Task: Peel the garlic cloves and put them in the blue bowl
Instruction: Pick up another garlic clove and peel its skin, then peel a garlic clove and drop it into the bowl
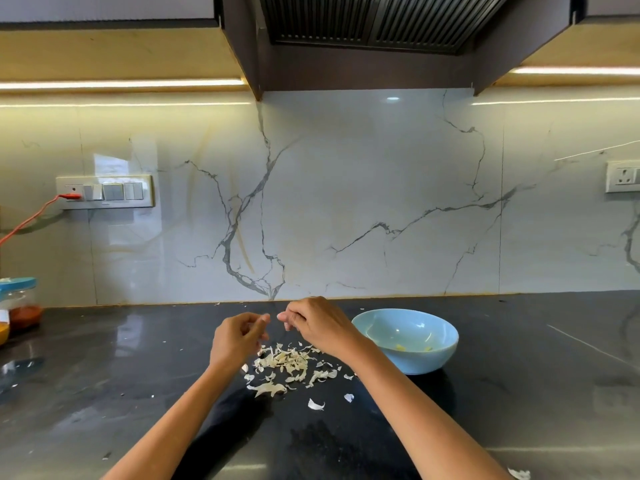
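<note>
A person stands at a dark stone counter (104, 393), both bare forearms reaching forward over it. The two hands are raised just above the counter, close together but apart, fingertips pointing toward each other.

The left hand (235, 337) has its fingers curled inward with the thumb and forefinger tips extended toward the right hand. Whether anything lies between those fingers is too small to tell. The right hand (315, 322) is also curled, knuckles up, its fingertips bunched as if pinching; something pale shows at the tips, but I cannot tell whether it is garlic, skin or a fingernail.

Directly below the hands, at 6 o'clock from them, a loose pile of papery white garlic peels (289, 363) lies scattered on the counter, with a few stray flakes nearer the person.

The blue bowl (408, 341) sits on the counter at 3 o'clock from the right hand, just beside the wrist. A few small yellowish pieces (401, 348) rest on its bottom.

Far off at 9 o'clock, against the marble backsplash (346, 202), stands a jar with a blue lid (20, 303).
</note>
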